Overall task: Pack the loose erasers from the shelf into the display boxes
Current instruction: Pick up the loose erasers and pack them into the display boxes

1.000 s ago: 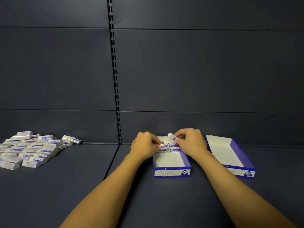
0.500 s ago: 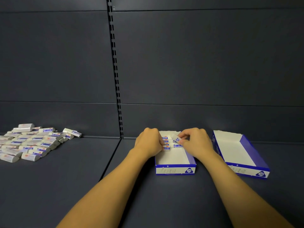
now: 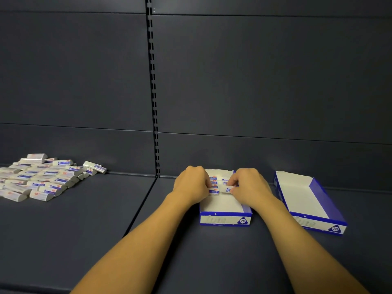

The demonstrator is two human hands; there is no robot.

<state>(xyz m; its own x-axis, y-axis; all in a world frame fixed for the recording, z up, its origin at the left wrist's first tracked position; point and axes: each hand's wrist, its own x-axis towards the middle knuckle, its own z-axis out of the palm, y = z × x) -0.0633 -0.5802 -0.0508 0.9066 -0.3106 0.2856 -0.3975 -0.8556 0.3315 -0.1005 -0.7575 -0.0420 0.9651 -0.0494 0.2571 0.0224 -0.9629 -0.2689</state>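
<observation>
The right hand was curled over the far half of the middle display box, its thumb and fingertips pinching a single eraser that lay crosswise just above the box floor. The left hand sat opposite it at the box's left wall, fingers bent inward and pressing against the short stack of packed erasers ranged along the far left of the box; whether it actually gripped one of them could not be told, since the fingertips were hidden behind the knuckles. The pinched eraser touched or nearly touched the nearest eraser of that stack. The near half of the box floor was bare white card, and its blue-and-white front wall bore a "2B" mark. Both forearms reached in from the near edge of the shelf, the dark surface that carried everything. To the right of the right wrist, apart from the first box and turned at an angle, stood a second display box of the same pattern, its white floor showing. Well away, toward the far left corner of the shelf, lay the heap of loose erasers, white with blue and red labels, spread in rough rows against the back panel. A slotted upright ran down that panel, meeting the shelf left of the hands.
</observation>
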